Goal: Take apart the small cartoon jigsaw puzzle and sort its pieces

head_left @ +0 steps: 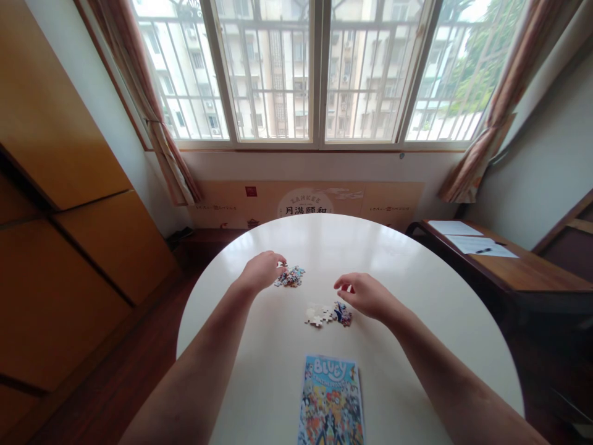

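Observation:
My left hand (pixel 262 272) is at the left edge of a heap of loose jigsaw puzzle pieces (pixel 291 277). Its thumb and forefinger close on a small pale puzzle piece (pixel 281 264). My right hand (pixel 365 295) hovers with bent fingers, thumb and fingertips apart and nothing seen between them. Just below its fingertips lies a dark, colourful cluster of puzzle pieces (pixel 343 314). Pale pieces, apparently face down (pixel 319 315), touch that cluster on the left. Closer to me, a picture sheet or booklet marked "BLUEY" (pixel 330 398) lies flat.
Everything lies on a round white table (pixel 398 247). To the right, a wooden side table (pixel 537 267) bears papers (pixel 479 245) and a dark pen. Wooden cabinets (pixel 69 266) stand on the left; a barred window (pixel 319 74) with curtains is ahead.

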Demonstrator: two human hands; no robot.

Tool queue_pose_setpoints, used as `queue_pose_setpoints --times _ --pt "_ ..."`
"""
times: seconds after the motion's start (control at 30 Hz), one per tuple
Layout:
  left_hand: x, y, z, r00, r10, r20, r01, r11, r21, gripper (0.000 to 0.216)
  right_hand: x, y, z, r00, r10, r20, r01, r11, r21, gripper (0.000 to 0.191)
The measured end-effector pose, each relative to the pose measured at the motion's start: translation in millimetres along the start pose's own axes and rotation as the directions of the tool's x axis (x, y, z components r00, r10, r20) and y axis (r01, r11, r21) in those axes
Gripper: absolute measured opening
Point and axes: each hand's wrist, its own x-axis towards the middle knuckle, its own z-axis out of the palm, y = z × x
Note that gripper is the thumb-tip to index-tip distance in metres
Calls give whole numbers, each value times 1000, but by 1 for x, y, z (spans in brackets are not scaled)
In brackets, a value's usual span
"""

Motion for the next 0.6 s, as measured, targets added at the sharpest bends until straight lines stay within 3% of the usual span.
queue_pose_setpoints --times 0.13,0.3,0.5,0.6 --pt "0 5 5 993 -20 120 23 999 -23 30 -3 3 -8 997 -5 77 8 999 -35 30" --pt "-1 3 6 988 -26 153 36 997 -65 43 -4 8 -9 987 -33 158 42 998 -49 38" --pt "0 5 3 990 -134 -39 130 988 -78 43 -4 11 -6 979 -78 191 88 995 -41 41" --pt "-1 16 4 988 -101 -119 88 991 -104 36 -5 9 -7 972 -91 217 101 994 -36 44"
